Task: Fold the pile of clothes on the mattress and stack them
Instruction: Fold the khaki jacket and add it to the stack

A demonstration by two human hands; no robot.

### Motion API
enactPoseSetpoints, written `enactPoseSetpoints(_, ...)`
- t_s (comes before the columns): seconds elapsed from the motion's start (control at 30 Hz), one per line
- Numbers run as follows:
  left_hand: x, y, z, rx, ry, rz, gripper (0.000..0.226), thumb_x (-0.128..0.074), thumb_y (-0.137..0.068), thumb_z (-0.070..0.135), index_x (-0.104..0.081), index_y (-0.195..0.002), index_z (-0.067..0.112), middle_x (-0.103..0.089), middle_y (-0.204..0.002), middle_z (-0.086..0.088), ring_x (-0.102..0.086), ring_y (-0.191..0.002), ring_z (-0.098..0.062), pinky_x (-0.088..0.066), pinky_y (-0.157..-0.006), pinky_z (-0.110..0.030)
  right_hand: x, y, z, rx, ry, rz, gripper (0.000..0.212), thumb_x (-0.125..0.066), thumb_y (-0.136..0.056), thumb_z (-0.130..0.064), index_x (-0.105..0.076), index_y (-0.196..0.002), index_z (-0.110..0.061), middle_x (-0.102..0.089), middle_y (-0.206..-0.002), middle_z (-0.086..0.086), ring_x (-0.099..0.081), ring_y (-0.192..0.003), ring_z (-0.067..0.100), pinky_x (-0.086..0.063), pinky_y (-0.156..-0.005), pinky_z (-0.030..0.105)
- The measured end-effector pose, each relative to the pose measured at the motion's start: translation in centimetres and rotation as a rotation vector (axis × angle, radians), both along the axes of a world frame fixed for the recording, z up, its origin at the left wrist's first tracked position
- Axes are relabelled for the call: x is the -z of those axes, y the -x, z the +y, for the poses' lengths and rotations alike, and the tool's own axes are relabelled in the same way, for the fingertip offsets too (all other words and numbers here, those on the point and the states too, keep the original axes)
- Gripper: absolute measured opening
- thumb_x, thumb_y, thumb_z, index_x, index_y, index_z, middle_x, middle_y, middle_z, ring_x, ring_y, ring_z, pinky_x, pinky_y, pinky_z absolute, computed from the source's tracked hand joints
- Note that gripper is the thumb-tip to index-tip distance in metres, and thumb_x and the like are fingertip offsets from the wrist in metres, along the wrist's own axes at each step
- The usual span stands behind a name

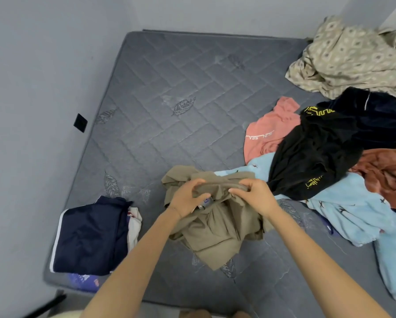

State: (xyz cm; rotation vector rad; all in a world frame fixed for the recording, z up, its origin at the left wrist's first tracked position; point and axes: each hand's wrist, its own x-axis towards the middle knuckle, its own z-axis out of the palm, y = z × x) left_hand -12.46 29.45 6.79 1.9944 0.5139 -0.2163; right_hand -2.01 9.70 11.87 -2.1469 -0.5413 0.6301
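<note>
Collar edge of the tan garment (215,232) is pinched by the left hand (187,199) and right hand (255,197), set side by side. From the grip its crumpled body trails toward the person on the mattress (169,88). The folded stack (89,237) lies left of the grip, nearer the left hand.

Single head-worn view (wide-angle, straight edges bowed), looking forward and steeply down from above the near edge of the mattress (181,92). Left hand (186,199) and right hand (255,196) lie close, just below centre; walls (31,65) bound the far and left sides.
</note>
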Motion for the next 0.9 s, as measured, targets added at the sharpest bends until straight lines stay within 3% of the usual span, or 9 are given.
enactPoseSetpoints(0.07, 1.2, 1.5, 1.1, 0.074, -0.130, 0.142, 0.047, -0.066, -0.089, 0.025, -0.051, -0.132, 0.016, -0.055, -0.133, -0.003, -0.049, -0.125, -0.022, -0.039, -0.104, -0.039, -1.2, 1.1, 1.0, -0.001, -0.048, 0.025, 0.051, -0.075, -0.083, -0.019, -0.032, -0.056, -0.014, -0.025, -0.055, -0.003, -0.025, -0.052, 0.006, -0.021, -0.051, 0.023)
enactPoseSetpoints(0.13, 9.2, 1.2, -3.4, 0.091, -0.072, 0.354, 0.039, -0.061, -0.093, 0.020, -0.055, -0.130, 0.011, -0.059, -0.129, -0.006, -0.053, -0.121, -0.025, -0.042, -0.101, -0.039, 7.6, 0.9, -3.3, 0.068, -0.075, 0.178, 0.050, -0.074, -0.084, -0.017, -0.033, -0.057, -0.010, -0.024, -0.057, -0.001, -0.023, -0.054, 0.006, -0.021, -0.052, 0.024)
enactPoseSetpoints(0.27, 7.8, 1.9, -3.4, -0.143, 0.177, 0.235, 0.018, -0.053, -0.096, 0.006, -0.060, -0.112, -0.002, -0.063, -0.112, -0.015, -0.056, -0.109, -0.026, -0.044, -0.098, -0.035, 7.8, 2.1, -3.7, 0.077, -0.092, 0.262, 0.048, -0.074, -0.085, -0.020, -0.043, -0.063, 0.010, -0.033, -0.062, 0.009, -0.031, -0.060, 0.013, -0.027, -0.058, 0.028)
enactPoseSetpoints(0.37, 6.0, -0.1, -3.4, -0.209, 0.208, 0.114, 0.014, -0.050, -0.097, 0.004, -0.055, -0.105, -0.006, -0.056, -0.102, -0.027, -0.049, -0.096, -0.018, -0.043, -0.088, -0.029, 7.9, 0.7, -3.8, 0.025, 0.028, 0.231, 0.026, -0.078, -0.079, -0.030, -0.066, -0.087, -0.009, -0.057, -0.077, -0.003, -0.049, -0.071, 0.008, -0.038, -0.067, 0.023)
enactPoseSetpoints(0.5, 2.5, -3.6, -3.8, 0.020, 0.083, -0.132, 0.008, -0.054, -0.096, 0.009, -0.059, -0.099, 0.002, -0.060, -0.093, -0.010, -0.056, -0.091, -0.019, -0.043, -0.085, -0.027, 6.9, -1.1, -2.0, -0.146, 0.101, 0.143, 0.078, -0.082, -0.074, -0.034, -0.044, -0.141, -0.021, -0.055, -0.125, -0.009, -0.051, -0.111, 0.007, -0.040, -0.094, 0.023)
enactPoseSetpoints(0.57, 2.0, -5.4, -3.9, 0.118, 0.044, -0.171, 0.009, -0.056, -0.095, 0.012, -0.061, -0.096, 0.005, -0.062, -0.089, -0.002, -0.058, -0.087, -0.016, -0.044, -0.082, -0.026, 7.0, -2.2, -1.0, -0.109, 0.096, 0.129, 0.068, -0.081, -0.076, -0.034, -0.049, -0.134, -0.017, -0.057, -0.117, -0.007, -0.053, -0.104, 0.008, -0.042, -0.086, 0.024)
enactPoseSetpoints(0.63, 2.4, -6.3, -4.0, 0.117, 0.018, -0.177, 0.010, -0.057, -0.095, 0.013, -0.062, -0.094, 0.004, -0.064, -0.085, -0.004, -0.058, -0.082, -0.015, -0.045, -0.079, -0.026, 7.4, -3.1, -1.0, -0.024, 0.064, 0.116, 0.034, -0.078, -0.080, -0.030, -0.065, -0.101, -0.006, -0.065, -0.087, 0.007, -0.056, -0.078, 0.009, -0.044, -0.071, 0.030)
enactPoseSetpoints(0.7, 3.1, -6.8, -4.0, 0.061, 0.006, -0.156, 0.013, -0.058, -0.095, 0.012, -0.062, -0.093, -0.001, -0.062, -0.083, -0.007, -0.056, -0.080, -0.016, -0.044, -0.078, -0.029, 7.7, -3.7, -1.4, 0.097, -0.003, 0.137, 0.030, -0.075, -0.083, -0.023, -0.055, -0.065, -0.010, -0.047, -0.058, 0.008, -0.039, -0.054, 0.003, -0.035, -0.059, 0.028)
enactPoseSetpoints(0.9, 6.8, -5.0, -4.4, 0.087, -0.024, 0.039, 0.027, -0.064, -0.090, 0.010, -0.060, -0.114, -0.002, -0.063, -0.115, -0.016, -0.057, -0.107, -0.023, -0.041, -0.093, -0.025, 9.3, -3.5, -2.7, 0.265, -0.042, 0.180, 0.037, -0.072, -0.086, -0.016, -0.045, -0.060, -0.016, -0.035, -0.054, -0.003, -0.031, -0.045, 0.004, -0.026, -0.052, 0.018)
